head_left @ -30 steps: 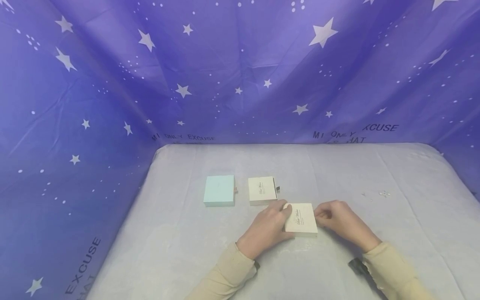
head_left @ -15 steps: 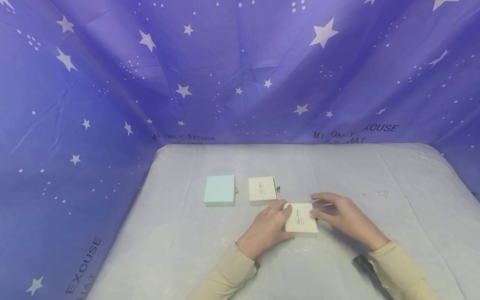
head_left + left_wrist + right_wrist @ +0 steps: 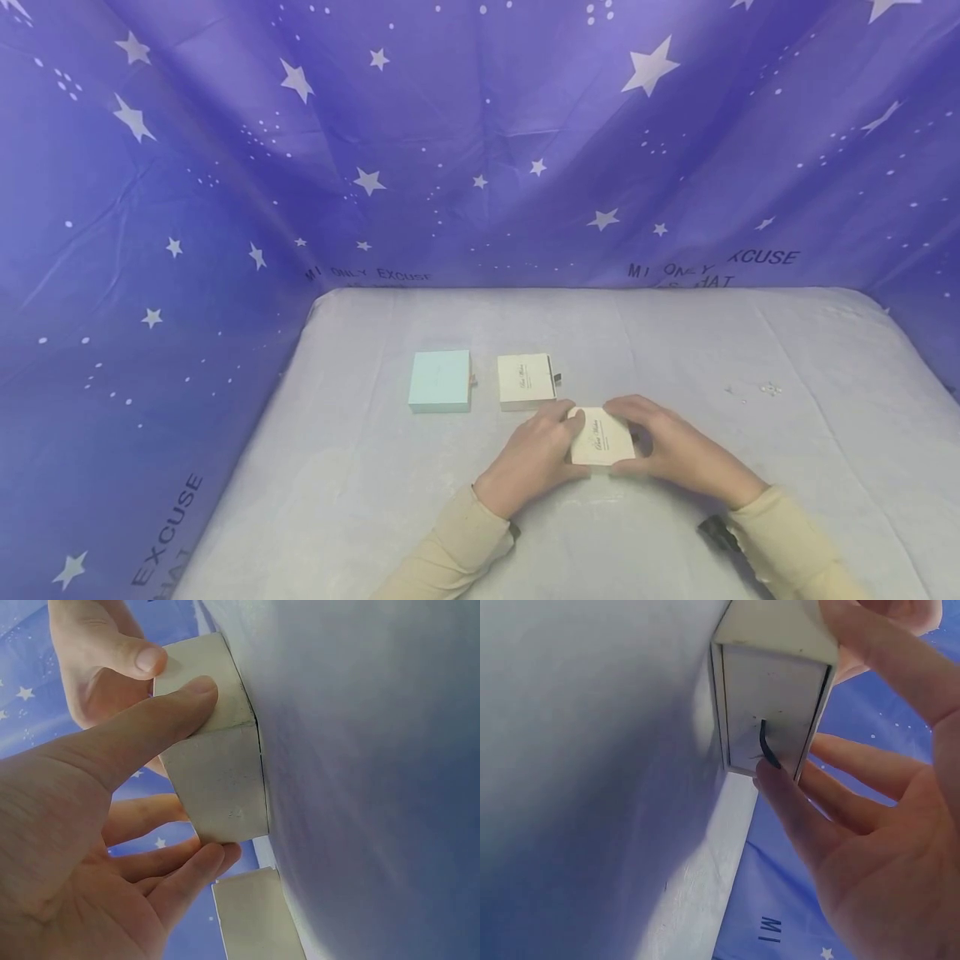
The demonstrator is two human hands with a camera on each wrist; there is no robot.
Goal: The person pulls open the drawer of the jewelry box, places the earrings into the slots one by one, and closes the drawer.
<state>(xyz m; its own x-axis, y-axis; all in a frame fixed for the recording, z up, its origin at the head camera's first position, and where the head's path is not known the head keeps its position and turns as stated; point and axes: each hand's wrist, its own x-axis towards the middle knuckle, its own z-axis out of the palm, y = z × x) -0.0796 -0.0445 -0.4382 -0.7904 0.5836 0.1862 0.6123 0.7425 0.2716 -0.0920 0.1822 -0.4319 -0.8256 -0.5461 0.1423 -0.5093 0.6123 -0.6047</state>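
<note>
A cream drawer box [image 3: 602, 440] with dark lettering on top lies on the table, held from both ends. My left hand [image 3: 528, 462] grips its left end; in the left wrist view the thumb presses one long side of the box [image 3: 217, 784] and the fingers reach the opposite side. At the right end, my right hand [image 3: 686, 457] holds it between thumb and fingers on the near and far sides. The right wrist view shows the drawer front [image 3: 780, 690] sitting inside the sleeve, with a black ribbon pull [image 3: 764, 741] and one fingertip right at it.
Just behind the left hand stands a second cream box [image 3: 523, 379] with a dark tab. A pale blue box [image 3: 439, 380] with a small tab is farther left. Several tiny shiny pieces [image 3: 770, 389] lie at the right. A starry purple cloth [image 3: 480, 150] hangs behind the table.
The right hand lets go of the pull area at the box's right end, opens, then closes its thumb and fingers over the near and far sides. The left hand keeps its grip.
</note>
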